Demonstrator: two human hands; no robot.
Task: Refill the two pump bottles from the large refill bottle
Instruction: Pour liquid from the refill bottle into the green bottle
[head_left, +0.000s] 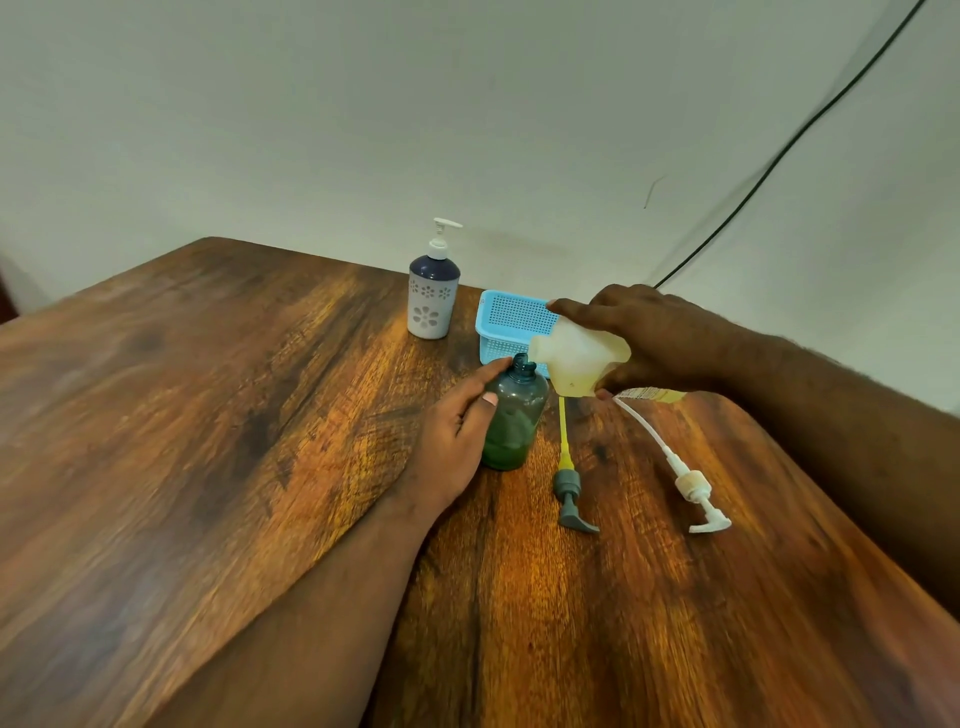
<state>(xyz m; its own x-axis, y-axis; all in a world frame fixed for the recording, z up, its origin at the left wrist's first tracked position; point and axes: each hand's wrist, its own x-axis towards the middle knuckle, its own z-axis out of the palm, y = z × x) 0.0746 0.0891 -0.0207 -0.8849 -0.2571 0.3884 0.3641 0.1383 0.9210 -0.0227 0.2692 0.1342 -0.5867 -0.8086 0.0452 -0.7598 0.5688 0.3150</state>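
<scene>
Both hands are busy near the far right edge of the bench: the left hand curls around the green pump bottle, thumb across its shoulder and fingers round its back, steadying it upright with its neck uncapped; the right hand grips the large refill bottle, tipped over so its mouth meets the green bottle's opening, forefinger stretched along the upper side. The refill bottle looks like thin translucent plastic, probably squeezable and weighty with liquid, so a hold around its body well back from the mouth seems wise, and a soapy film could make it slippery. The green bottle seems light, with only a little liquid at its bottom, and would likely tip if not braced low on its side. Just right of it lie a grey pump head with a yellow tube and a white pump head with a long tube, flat on the wood. Behind the hands sits a blue perforated basket, and farther toward the back edge stands the white flowered pump bottle, pump fitted.
</scene>
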